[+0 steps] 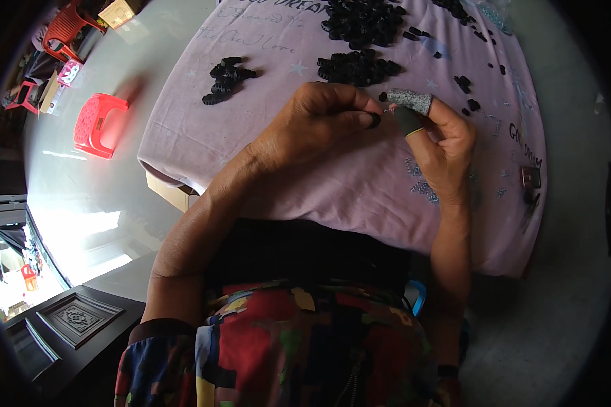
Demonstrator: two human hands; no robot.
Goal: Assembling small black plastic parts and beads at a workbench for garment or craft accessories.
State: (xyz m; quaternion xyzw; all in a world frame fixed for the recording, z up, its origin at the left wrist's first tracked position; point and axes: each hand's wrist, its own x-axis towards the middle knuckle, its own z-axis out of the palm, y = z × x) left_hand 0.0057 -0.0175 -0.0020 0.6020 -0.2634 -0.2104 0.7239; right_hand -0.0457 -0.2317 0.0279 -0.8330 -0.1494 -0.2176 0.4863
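Observation:
My left hand (319,119) is closed in a pinch over the pink cloth, with a small black plastic piece (375,120) at the thumb tip. Facing it, my right hand (441,132) pinches a tiny shiny metal piece, perhaps a spring (387,110), between thumb and index finger. A grey knitted sleeve (411,100) covers that index finger, and a dark cot with a yellow edge (409,122) covers the thumb. Both sets of fingertips almost meet. Below my right hand lie several small silvery-blue metal bits (424,190), partly hidden by the wrist.
Beyond my hands, a heap of black ribbed pieces (358,68) lies near a larger heap (360,24). A smaller cluster (227,78) is at left. A dark reddish object (530,178) sits by the table's right edge. A red stool (100,125) stands on the floor.

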